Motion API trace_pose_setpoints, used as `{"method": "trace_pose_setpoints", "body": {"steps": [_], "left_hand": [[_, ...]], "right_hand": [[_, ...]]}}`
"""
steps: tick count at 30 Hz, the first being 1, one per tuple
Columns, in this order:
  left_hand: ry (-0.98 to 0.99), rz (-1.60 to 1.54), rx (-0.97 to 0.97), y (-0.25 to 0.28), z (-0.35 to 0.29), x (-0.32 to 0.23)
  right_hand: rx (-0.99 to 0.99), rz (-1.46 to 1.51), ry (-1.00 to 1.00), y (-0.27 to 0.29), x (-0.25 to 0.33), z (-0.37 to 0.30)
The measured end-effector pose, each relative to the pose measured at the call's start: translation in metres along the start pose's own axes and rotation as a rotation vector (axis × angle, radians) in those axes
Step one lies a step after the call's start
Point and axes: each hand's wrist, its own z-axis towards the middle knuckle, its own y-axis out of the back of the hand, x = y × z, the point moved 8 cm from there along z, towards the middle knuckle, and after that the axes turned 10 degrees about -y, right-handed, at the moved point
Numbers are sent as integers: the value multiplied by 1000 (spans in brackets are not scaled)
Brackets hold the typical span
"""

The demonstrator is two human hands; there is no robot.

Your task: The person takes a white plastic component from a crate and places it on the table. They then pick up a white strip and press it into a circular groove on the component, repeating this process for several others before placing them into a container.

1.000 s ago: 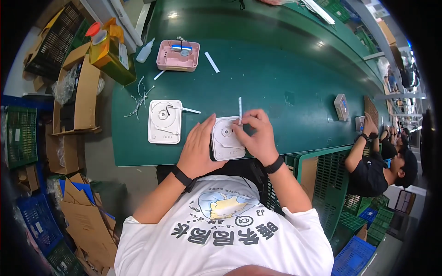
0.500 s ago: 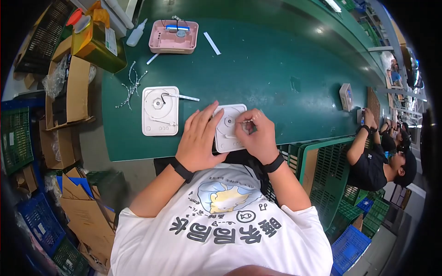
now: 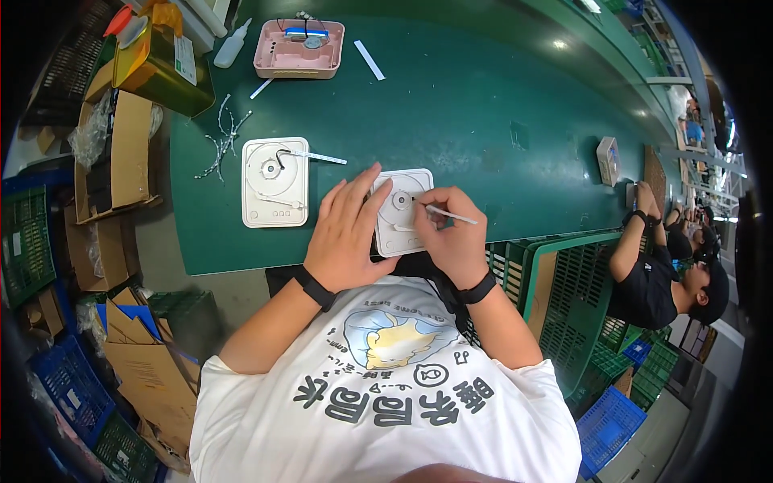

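Note:
A white record-player-shaped cover (image 3: 401,229) lies near the table's front edge. My left hand (image 3: 346,225) steadies it, long fingers stretched along its left edge and thumb at the near corner. Over its right side my right hand (image 3: 457,237) is closed in a pinch on a thin white strip (image 3: 452,215), whose free end sticks out to the right. A small dark bit shows at the fingertips, by the round hub. To the left rests a similar white cover (image 3: 274,197), with a black wire and a white strip (image 3: 322,158) extending past its right edge.
A pink casing (image 3: 298,63) with a blue part inside stands at the back, beside a squeeze bottle (image 3: 232,47) and a loose white strip (image 3: 369,60). Twisted wires (image 3: 223,138) lie left. A yellow-green can (image 3: 165,68) stands back left; a green crate (image 3: 564,298) is right, near another person.
The right hand has turned and its fingers have shifted slightly. The white strip now shows plainly, pointing out to the right. My left hand stays on the cover.

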Motion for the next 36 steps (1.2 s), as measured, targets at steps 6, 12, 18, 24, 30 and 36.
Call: {"method": "trace_pose_setpoints", "body": {"steps": [6, 12, 18, 24, 30, 36], "left_hand": [[1, 1, 3, -1, 0, -1], [-3, 11, -6, -1, 1, -2], [3, 19, -2, -1, 0, -2], [11, 16, 2, -1, 1, -3], [4, 34, -12, -2, 0, -3], [11, 46, -14, 0, 1, -3]], "right_hand": [[-7, 46, -45, 0, -1, 8], [6, -58, 55, 14, 6, 11], [7, 65, 23, 7, -9, 11], [87, 135, -94, 6, -24, 14], [162, 191, -88, 4, -27, 21], [215, 146, -50, -2, -15, 25]]}}
